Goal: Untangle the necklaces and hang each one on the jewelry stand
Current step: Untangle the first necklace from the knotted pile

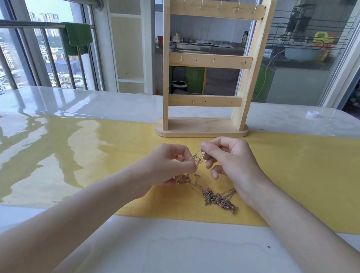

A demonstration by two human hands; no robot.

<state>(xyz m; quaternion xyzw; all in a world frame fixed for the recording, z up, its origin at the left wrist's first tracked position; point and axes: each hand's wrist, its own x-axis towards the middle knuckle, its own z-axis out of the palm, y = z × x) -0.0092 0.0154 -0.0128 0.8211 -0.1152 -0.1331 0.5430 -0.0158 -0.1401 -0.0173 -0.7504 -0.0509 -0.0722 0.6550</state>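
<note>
Glossy table (36, 113) with yellow runner (308, 180) by a balcony window. Our left hand (169, 165) and right hand (229, 160) both pinch raised strands of the necklaces (218, 198), likely to spread the knot; the rest lies heaped below. Jewelry stand (209, 61) just behind, hooks bare.

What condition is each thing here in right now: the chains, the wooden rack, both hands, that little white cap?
Necklaces: tangled, partly lifted, the rest heaped on the yellow mat.
Jewelry stand: upright, nothing hanging on its hooks.
Left hand: pinching chain.
Right hand: pinching chain.
White cap: lying on the table, apart from everything.
</note>
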